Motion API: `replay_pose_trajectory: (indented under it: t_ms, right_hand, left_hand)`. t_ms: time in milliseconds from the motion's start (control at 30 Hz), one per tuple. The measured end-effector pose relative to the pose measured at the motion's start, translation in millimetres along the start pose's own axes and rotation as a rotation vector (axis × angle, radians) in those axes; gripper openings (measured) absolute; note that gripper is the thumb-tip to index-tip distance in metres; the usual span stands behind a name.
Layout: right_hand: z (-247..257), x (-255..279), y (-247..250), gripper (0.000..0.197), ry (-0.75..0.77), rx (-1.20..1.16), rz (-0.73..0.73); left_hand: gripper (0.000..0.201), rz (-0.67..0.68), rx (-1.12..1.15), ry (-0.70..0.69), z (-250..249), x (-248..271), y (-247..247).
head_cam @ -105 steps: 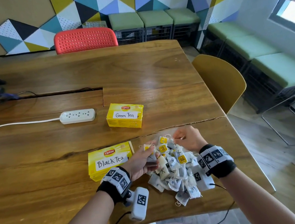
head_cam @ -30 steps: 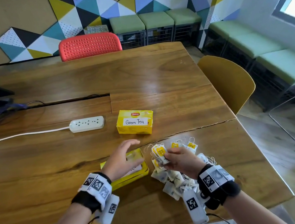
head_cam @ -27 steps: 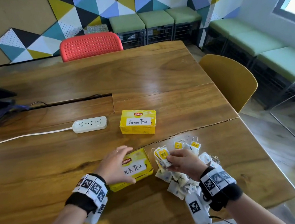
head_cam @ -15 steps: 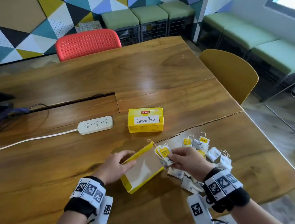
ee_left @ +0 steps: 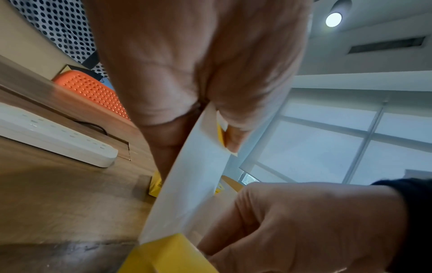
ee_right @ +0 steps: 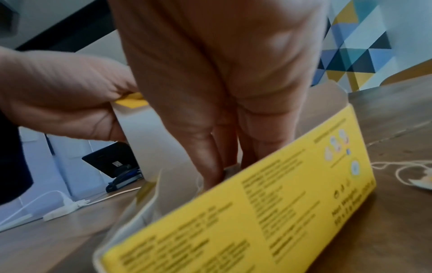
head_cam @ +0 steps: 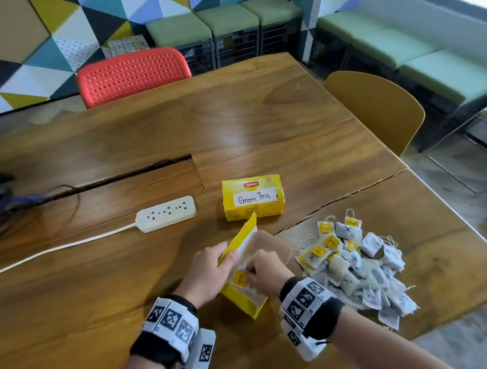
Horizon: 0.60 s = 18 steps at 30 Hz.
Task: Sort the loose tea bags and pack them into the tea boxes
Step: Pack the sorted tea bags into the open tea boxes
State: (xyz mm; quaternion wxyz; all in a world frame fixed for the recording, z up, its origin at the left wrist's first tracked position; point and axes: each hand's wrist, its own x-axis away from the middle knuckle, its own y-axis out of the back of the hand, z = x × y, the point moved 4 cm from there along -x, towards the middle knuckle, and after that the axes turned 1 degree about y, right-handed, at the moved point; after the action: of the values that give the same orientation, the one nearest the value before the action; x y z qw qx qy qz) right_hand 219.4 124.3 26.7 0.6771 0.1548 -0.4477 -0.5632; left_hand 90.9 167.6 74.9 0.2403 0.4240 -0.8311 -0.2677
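On the wooden surface [head_cam: 95,299] the open yellow tea box [head_cam: 246,302] sits beside the loose tea bags [head_cam: 357,265]. The left hand [head_cam: 207,270] pinches its raised lid [head_cam: 240,241]. The right hand [head_cam: 264,272], fingers curled, seemingly pinches a tea bag [head_cam: 239,278] inside the box.

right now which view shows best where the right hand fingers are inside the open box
The right wrist view: the right hand fingers reach down behind the open box wall. The head view shows only the hand's back over the box, beside a yellow tag. The left wrist view shows knuckles and the lid.
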Motion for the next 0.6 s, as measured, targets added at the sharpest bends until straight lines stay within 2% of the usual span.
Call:
replay_pose_trajectory:
  t_ms: [200,333,433,600]
  right_hand:
    - [7,2,-15,0.026,-0.068,0.073,0.088]
    - [6,0,-15,0.027,-0.080,0.034,0.046]
    - [2,-4,-12,0.019,-0.070,0.038,-0.028]
    - [5,-4,-15,0.022,-0.036,0.001,-0.010]
  left_hand:
    - [0.029,-0.013,0.070,-0.018,12,-4,-5]
    - [0.028,-0.023,0.072,-0.034,14,-5,-4]
    - [0.030,-0.033,0.085,-0.060,14,-6,-3]
    - [0.033,-0.054,0.109,-0.068,15,-6,-4]
